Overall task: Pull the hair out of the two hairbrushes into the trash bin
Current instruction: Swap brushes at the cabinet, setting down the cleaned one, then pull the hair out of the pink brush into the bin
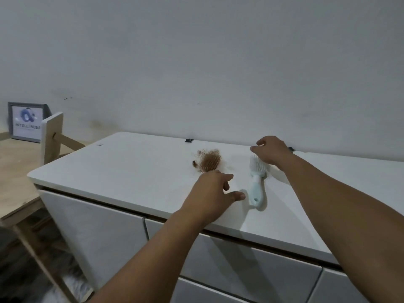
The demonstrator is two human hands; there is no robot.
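Observation:
Two hairbrushes lie on the white cabinet top (135, 162). The brown wooden brush (209, 164) has its head full of reddish-brown hair, and a small tuft (195, 164) lies just left of it. My left hand (213, 193) hovers over its handle and hides it, with fingers and thumb spread. The light blue brush (258, 184) with white bristles lies to the right, handle toward me. My right hand (272, 152) is above its head, fingers loosely curled with nothing visible in them. No trash bin is in view.
The cabinet stands against a white wall, with drawer fronts (91, 232) below its front edge. To the left, a wooden desk holds a framed logo picture (26, 121) and a wooden chair back (52, 136). Small dark clips (189, 140) sit at the cabinet's back edge.

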